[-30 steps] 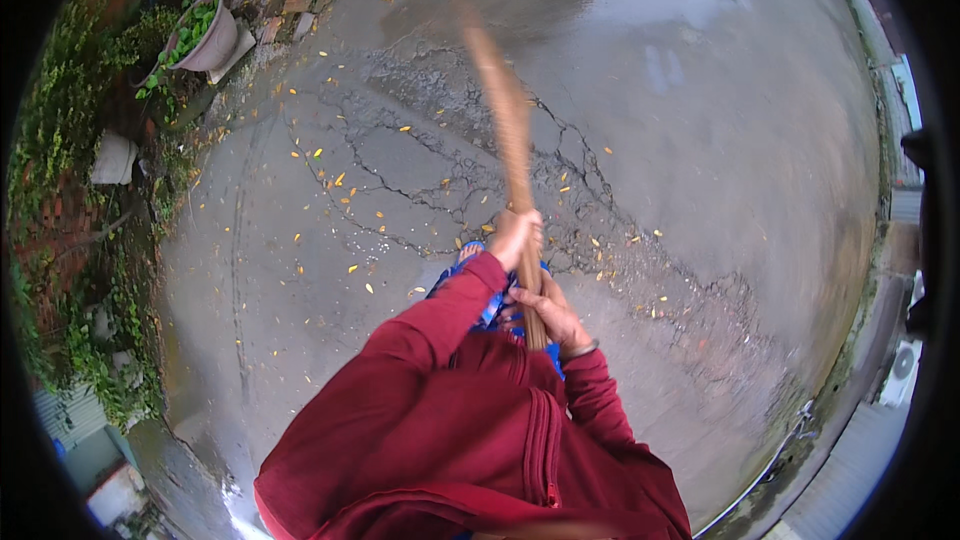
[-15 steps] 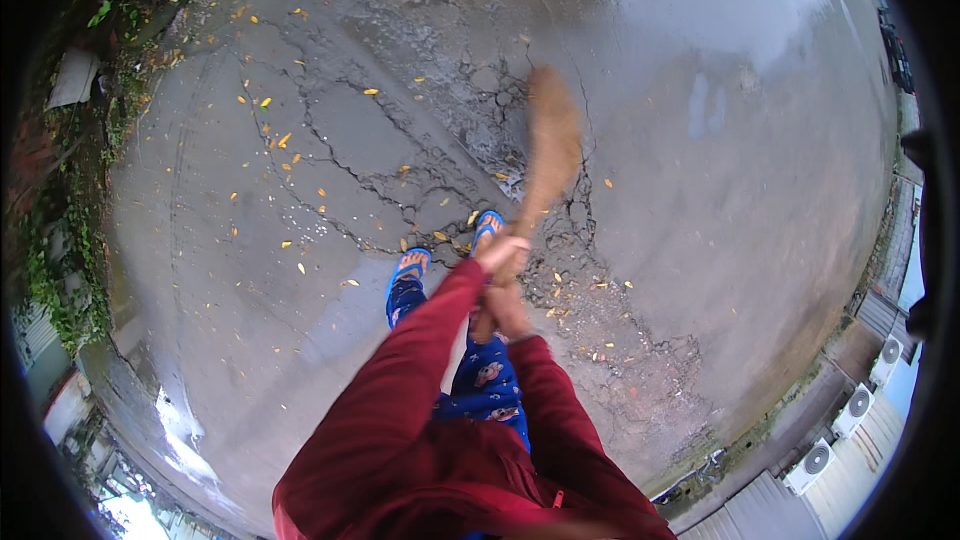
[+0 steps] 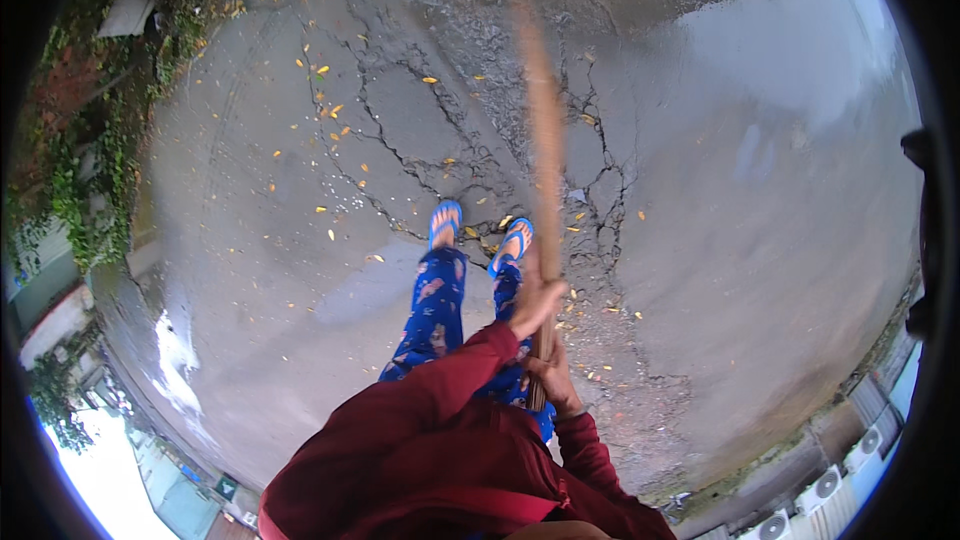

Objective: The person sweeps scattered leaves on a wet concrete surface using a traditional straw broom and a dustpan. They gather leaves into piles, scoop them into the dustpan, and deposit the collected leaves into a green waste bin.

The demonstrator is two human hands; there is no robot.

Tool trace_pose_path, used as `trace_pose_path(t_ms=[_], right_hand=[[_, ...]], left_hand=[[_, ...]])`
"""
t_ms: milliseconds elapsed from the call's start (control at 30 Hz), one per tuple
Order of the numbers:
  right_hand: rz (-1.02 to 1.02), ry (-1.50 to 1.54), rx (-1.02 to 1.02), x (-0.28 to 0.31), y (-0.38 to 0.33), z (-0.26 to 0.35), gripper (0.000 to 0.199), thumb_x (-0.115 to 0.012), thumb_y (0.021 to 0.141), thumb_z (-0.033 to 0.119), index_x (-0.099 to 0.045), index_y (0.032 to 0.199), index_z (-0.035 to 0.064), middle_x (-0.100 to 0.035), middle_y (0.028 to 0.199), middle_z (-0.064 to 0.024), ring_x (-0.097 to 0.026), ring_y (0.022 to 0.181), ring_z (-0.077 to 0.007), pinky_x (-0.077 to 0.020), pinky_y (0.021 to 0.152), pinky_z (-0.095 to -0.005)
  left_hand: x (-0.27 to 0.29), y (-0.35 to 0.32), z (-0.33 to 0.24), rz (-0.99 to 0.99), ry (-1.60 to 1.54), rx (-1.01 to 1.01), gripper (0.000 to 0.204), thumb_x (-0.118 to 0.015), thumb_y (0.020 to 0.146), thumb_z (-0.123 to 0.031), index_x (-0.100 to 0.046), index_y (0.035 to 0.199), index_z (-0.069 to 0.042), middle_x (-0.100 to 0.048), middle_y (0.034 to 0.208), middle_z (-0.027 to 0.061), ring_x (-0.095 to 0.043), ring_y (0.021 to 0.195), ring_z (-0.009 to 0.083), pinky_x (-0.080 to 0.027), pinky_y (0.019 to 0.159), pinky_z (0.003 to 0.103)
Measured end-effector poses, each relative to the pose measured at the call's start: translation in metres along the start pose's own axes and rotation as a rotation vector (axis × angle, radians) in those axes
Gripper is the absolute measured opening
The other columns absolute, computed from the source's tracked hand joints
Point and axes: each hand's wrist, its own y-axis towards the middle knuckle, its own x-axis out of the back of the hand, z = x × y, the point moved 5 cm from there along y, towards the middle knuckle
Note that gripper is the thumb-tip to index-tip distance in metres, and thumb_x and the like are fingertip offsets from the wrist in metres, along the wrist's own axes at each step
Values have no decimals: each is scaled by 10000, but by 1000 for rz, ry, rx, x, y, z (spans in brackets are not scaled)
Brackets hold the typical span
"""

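Note:
A long brown broom, blurred by motion, stretches away from me over the wet, cracked ground. Its handle end is close to my body, and the far end smears out near the top of the view. My left hand is wrapped round the handle, the farther of the two. Nearer to my body, beside the handle's end, my right hand also grips it. Several yellow fallen leaves lie scattered on the ground, mostly left of the broom.
I stand in blue flip-flops on cracked pavement. A large puddle lies at the far right. Green plants line the left edge. Air-conditioner units stand along a wall at the lower right.
The broom has swung more upright and reaches farther ahead. Both hands have moved right and nearer to my body, still gripping it. My feet have shifted, with the left one now farther forward.

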Motion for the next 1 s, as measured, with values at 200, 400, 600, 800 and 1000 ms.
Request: trace_pose_path(t_ms=[200, 400, 600, 800, 1000], right_hand=[[-424, 196, 49, 76, 85, 58, 79, -507, 824, 91, -494, 835, 13, -514, 601, -59, -513, 459, -154, -461, 415, -289], [-380, -277, -28, -28, 268, 74, 321, -646, 728, 76, -534, 958, -119, -617, 880, -133, -627, 729, -232, -535, 604, -346], [203, -449, -89, -138, 327, 110, 529, -650, 699, 178, -376, 1086, -55, -577, 724, -137, -612, 571, -250, -494, 477, -377], [44, -276, -169, -128, 239, 185, 553, -640, 698, 1, -392, 1192, -11, -534, 781, -76, -586, 568, -176, -469, 456, -297], [-402, 20, 91, -89, 278, 237, 104, -547, 813, 100, -505, 875, 27, -479, 608, -12, -510, 481, -138, -430, 416, -271]], left_hand=[[-135, 118, 53, 531, -5, 387, 638, -631, 678, -30, -383, 1264, -69, -487, 569, 39, -506, 442, 150, -413, 384, 311], [24, 258, 0, 440, -168, 500, 146, -642, 779, -166, -528, 825, -85, -529, 612, 0, -512, 475, 122, -459, 442, 278], [190, 285, -127, -148, -495, 100, 289, -567, 782, -46, -473, 1054, -77, -515, 685, 58, -534, 537, 153, -459, 459, 309], [111, 238, -186, -246, -295, -9, 784, -541, 737, 54, -276, 1437, -176, -513, 765, 3, -491, 504, 94, -427, 407, 252], [-43, 330, -177, 481, -172, 238, 928, -625, 671, -45, -159, 1474, -42, -538, 597, 60, -516, 443, 159, -433, 412, 310]])
